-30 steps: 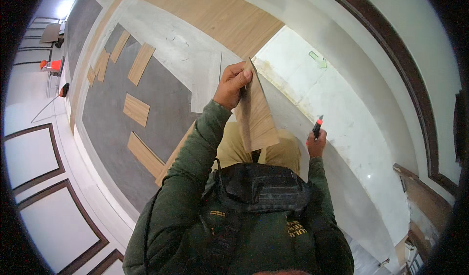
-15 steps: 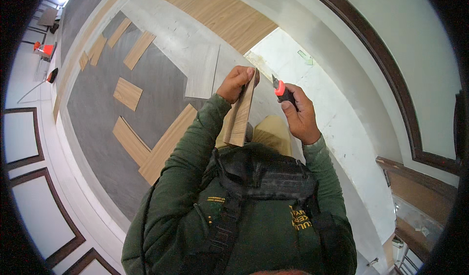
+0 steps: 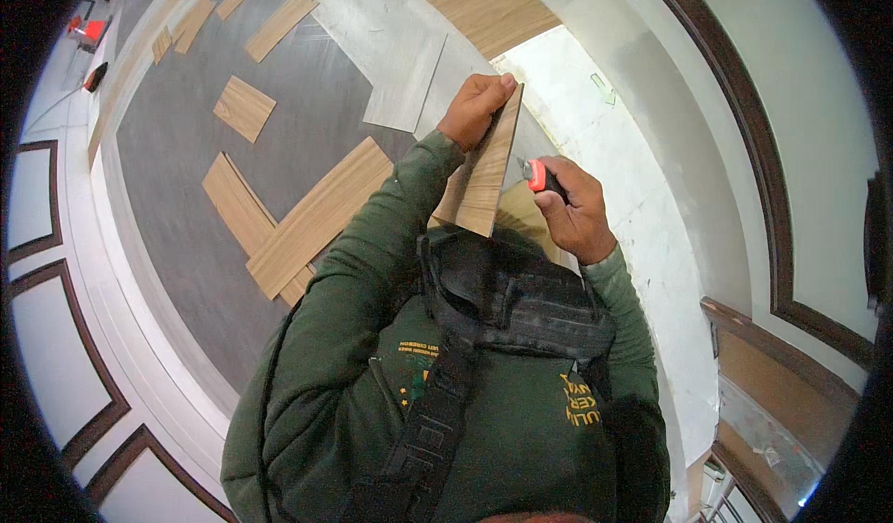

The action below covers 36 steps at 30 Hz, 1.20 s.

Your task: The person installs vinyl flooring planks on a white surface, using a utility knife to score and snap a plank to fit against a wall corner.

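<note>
My left hand (image 3: 477,111) grips a wood-grain floor plank (image 3: 486,177) by its far end, thumb over the edge. The plank is tilted in front of my chest, its near end close to the black bag (image 3: 521,291) I wear. Just right of the plank, my right hand (image 3: 579,209) is closed around a utility knife (image 3: 539,177) with a red and black body. Its blade points toward the plank's edge; whether it touches I cannot tell. The palm side of my left fingers is hidden behind the plank.
Several loose wood-grain plank pieces (image 3: 321,216) lie on the dark grey floor (image 3: 177,188) to my left. A grey plank (image 3: 406,81) rests beyond my left hand. Laid wood flooring (image 3: 479,2) is at the far side. White panelled walls (image 3: 800,77) with dark trim stand on both sides.
The plank has turned so that more of its wood-grain face shows. The knife is now nearer the plank's edge. The whole view has shifted, with floor pieces appearing higher up.
</note>
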### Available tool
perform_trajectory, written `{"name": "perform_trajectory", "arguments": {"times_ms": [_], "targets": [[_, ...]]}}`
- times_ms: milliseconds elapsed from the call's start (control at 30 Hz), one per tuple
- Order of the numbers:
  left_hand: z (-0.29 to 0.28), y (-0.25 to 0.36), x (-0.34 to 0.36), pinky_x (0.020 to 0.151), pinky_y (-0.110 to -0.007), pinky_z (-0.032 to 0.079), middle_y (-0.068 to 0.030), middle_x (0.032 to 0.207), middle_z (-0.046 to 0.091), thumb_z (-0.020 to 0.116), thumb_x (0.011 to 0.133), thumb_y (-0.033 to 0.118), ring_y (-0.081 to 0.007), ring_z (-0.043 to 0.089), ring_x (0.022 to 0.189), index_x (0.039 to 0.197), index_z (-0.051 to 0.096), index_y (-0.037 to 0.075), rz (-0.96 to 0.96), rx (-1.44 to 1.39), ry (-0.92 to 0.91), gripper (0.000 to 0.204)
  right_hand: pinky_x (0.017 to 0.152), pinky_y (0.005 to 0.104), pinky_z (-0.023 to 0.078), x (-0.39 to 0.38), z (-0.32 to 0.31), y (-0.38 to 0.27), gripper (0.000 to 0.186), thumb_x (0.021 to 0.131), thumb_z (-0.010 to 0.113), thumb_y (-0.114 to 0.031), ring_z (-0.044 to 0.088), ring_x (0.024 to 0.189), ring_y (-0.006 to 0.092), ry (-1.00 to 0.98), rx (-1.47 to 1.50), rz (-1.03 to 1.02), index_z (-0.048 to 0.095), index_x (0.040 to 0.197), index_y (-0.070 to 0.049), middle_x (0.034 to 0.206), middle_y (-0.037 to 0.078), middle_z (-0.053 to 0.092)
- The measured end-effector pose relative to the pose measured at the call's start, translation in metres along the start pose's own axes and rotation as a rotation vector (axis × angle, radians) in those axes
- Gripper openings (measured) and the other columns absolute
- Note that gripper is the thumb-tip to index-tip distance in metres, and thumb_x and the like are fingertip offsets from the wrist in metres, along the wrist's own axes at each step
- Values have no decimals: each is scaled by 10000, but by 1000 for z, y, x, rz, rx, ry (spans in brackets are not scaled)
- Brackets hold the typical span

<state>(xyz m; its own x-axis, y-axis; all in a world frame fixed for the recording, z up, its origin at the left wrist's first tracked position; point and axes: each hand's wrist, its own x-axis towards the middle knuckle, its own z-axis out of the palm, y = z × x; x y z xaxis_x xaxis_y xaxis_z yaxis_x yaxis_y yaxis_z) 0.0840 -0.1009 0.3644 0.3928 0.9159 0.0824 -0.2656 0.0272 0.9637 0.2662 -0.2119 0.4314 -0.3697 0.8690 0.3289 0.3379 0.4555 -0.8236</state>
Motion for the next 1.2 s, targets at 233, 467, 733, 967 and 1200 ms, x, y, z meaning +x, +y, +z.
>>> {"name": "perform_trajectory", "arguments": {"times_ms": [233, 467, 733, 967, 1200], "targets": [[4, 1, -3, 513, -269, 291, 36, 592, 441, 438, 988, 422, -68, 356, 558, 645, 510, 81, 6, 49, 123, 489, 625, 384, 472, 8, 9, 4, 401, 901, 616, -361, 597, 707, 334, 40, -38, -42, 607, 1003, 27, 819, 174, 598], [16, 18, -3, 493, -287, 279, 63, 566, 381, 462, 992, 327, -56, 324, 566, 609, 473, 46, 12, 227, 240, 475, 592, 383, 475, 10, 11, 17, 349, 872, 654, -293, 602, 671, 349, 109, -81, -45, 610, 1002, 28, 792, 184, 598], [21, 9, -2, 487, -303, 288, 59, 559, 376, 461, 997, 360, -76, 326, 560, 582, 450, 35, 24, 222, 211, 527, 624, 368, 492, 13, 8, 23, 318, 863, 666, -234, 619, 700, 346, 145, -164, -70, 609, 1015, 39, 818, 188, 615], [25, 7, 0, 492, -298, 297, 56, 560, 374, 462, 996, 353, -76, 329, 563, 585, 460, 38, 8, 198, 166, 517, 629, 353, 490, -4, 3, 29, 348, 874, 647, -273, 620, 697, 319, 88, -39, -88, 609, 1010, 45, 821, 185, 619], [28, 5, 3, 486, -293, 288, 62, 561, 381, 455, 1000, 350, -67, 323, 549, 585, 461, 49, -27, 122, 195, 512, 631, 379, 495, 2, 4, 22, 352, 870, 643, -290, 628, 715, 350, 95, -64, -56, 610, 990, 40, 828, 190, 622]]}}
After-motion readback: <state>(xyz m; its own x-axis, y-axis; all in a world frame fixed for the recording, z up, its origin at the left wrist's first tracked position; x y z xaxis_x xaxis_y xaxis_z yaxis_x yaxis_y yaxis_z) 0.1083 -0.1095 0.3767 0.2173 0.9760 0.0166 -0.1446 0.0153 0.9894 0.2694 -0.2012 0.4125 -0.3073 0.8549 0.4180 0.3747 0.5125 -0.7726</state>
